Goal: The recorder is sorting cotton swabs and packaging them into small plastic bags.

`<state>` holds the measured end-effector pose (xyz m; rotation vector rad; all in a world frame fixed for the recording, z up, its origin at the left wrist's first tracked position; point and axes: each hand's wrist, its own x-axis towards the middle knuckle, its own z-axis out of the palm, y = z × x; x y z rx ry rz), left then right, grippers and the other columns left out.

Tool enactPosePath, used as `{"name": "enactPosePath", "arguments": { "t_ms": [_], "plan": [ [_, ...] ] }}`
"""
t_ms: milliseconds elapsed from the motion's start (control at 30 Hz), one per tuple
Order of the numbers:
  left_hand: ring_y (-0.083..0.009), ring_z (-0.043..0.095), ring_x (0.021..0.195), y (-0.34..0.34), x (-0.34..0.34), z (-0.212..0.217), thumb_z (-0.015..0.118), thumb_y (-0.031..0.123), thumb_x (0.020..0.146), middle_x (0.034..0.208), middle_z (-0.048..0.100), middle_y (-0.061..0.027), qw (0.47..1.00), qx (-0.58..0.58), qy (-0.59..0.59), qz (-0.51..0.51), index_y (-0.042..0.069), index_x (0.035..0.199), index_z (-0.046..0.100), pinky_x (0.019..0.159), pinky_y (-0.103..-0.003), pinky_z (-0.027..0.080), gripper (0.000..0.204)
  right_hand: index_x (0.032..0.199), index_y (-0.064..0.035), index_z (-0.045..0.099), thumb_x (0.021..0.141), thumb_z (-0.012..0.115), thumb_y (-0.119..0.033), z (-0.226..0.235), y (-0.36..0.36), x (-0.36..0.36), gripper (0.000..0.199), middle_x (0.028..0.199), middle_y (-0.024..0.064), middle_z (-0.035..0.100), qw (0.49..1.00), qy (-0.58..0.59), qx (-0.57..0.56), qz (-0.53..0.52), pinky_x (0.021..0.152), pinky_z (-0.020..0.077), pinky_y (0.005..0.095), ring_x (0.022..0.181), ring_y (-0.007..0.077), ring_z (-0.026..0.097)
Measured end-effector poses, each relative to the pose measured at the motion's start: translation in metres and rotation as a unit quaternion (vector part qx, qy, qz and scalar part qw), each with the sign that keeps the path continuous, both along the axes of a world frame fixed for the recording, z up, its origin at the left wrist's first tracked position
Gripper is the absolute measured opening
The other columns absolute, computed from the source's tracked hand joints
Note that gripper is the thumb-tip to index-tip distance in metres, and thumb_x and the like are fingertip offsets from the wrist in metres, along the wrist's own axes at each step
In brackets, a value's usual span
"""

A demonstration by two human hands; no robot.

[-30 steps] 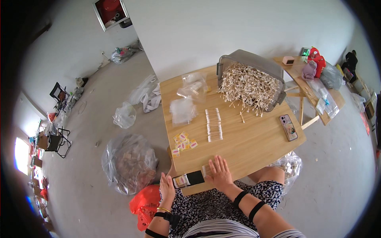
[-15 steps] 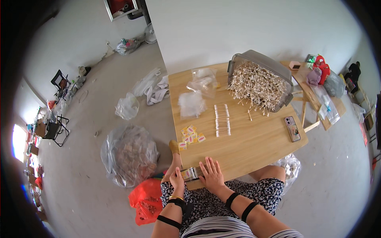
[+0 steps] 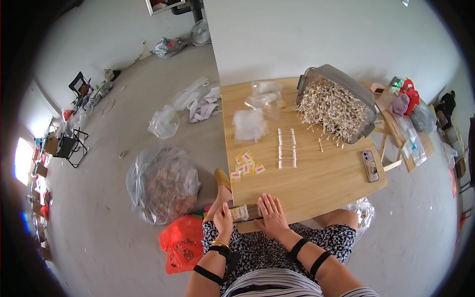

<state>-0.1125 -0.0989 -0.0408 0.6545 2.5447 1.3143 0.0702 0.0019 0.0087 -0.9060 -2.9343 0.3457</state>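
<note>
My left hand (image 3: 223,221) grips a small clear bag of cotton swabs (image 3: 245,213) at the near edge of the wooden table (image 3: 316,183). Right beside the bag, my right hand (image 3: 270,216) lies flat on the tabletop with its fingers spread. Farther out on the table lie rows of loose cotton swabs (image 3: 287,148) and several small yellow and pink packets (image 3: 246,165). A tipped clear bin (image 3: 341,89) spills a heap of cotton swabs (image 3: 331,109) at the far right.
Empty clear bags (image 3: 250,124) lie at the table's far left. A phone (image 3: 370,166) rests near the right edge. On the floor to the left sit a large clear sack (image 3: 161,183) and a red bag (image 3: 184,242). A cluttered side table (image 3: 410,128) stands to the right.
The view has shifted, so the table sits farther right in the picture. My left hand has closed on the swab bag at the table edge; my right hand stays flat beside it.
</note>
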Motion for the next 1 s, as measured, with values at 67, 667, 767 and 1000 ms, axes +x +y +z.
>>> {"name": "enactPosePath", "arguments": {
  "t_ms": [67,667,767,1000],
  "plan": [
    [-0.042,0.061,0.07,0.0,-0.002,0.006,0.045,0.045,0.101,0.071,0.061,-0.024,0.999,-0.014,-0.03,-0.007,-0.004,0.076,0.06,0.063,-0.047,0.045,0.057,0.154,0.0007,0.016,0.094,0.046,-0.058,0.003,0.006,0.002,0.089,0.162,0.0169,0.013,1.0,0.003,0.003,0.006,0.123,0.0071,0.0466,0.152,0.0287,0.008],
    [-0.0443,0.062,0.077,0.004,-0.009,-0.011,0.045,0.037,0.103,0.077,0.063,-0.0269,0.995,0.006,-0.077,-0.058,-0.004,0.085,0.064,0.069,-0.05,0.046,0.048,0.152,0.0044,0.019,0.091,0.048,-0.062,-0.002,-0.012,-0.021,0.095,0.161,0.0191,0.016,0.999,-0.027,0.018,-0.006,0.123,0.0089,0.0458,0.151,0.0298,0.01],
    [-0.0437,0.062,0.075,0.002,-0.009,0.006,0.045,0.036,0.102,0.077,0.063,-0.0261,0.996,-0.056,0.032,-0.069,-0.003,0.086,0.065,0.068,-0.05,0.046,0.046,0.152,0.005,0.019,0.092,0.047,-0.062,-0.003,-0.009,-0.017,0.094,0.161,0.0199,0.016,0.999,-0.024,0.021,-0.011,0.123,0.0087,0.0464,0.151,0.0307,0.01],
    [-0.0425,0.061,0.07,-0.001,-0.01,0.024,0.047,0.038,0.102,0.072,0.063,-0.0228,0.994,-0.066,0.069,-0.053,-0.002,0.082,0.064,0.065,-0.047,0.046,0.047,0.152,0.0051,0.019,0.094,0.045,-0.062,0.001,-0.011,-0.019,0.092,0.16,0.0206,0.017,1.0,-0.015,0.024,-0.004,0.122,0.0084,0.0469,0.151,0.0314,0.011]
  ]
}}
